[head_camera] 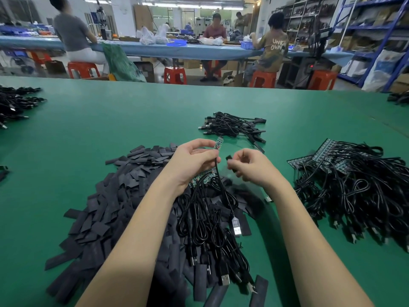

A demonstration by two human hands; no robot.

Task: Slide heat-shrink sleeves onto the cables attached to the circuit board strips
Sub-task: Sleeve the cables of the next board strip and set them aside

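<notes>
We work at the green table (88,134), and most of the job looks open. Largest item: the heap of loose flat black heat-shrink sleeves (115,209) spread across the near left, running under our forearms; it is large, so many sleeves remain unused. Next, to the right, the pile of circuit board strips with cables (345,187), boards stacked at the far end, black leads trailing toward us; we see no sleeves on these, so we judge them unprocessed stock. In front of us lies a bundle of cables (212,238) with USB plugs toward the near edge and a few green boards tucked under the left wrist; whether these carry sleeves already we cannot tell. Beyond the hands sits a smaller bundle (234,128) whose ends show dark flat sleeves, so we read it as the finished lot, and it is much smaller than the stock pile.

Current piece: the left hand (192,160) pinches one cable just below its circuit board strip (218,143), board pointing up and away, lead hanging down to a USB plug (236,227). The right hand (250,167) has its fingers curled, pinching a single sleeve (230,160) held just beside the cable, apart from it. The sleeve is not yet on; threading it onto this cable is the step in hand.
</notes>
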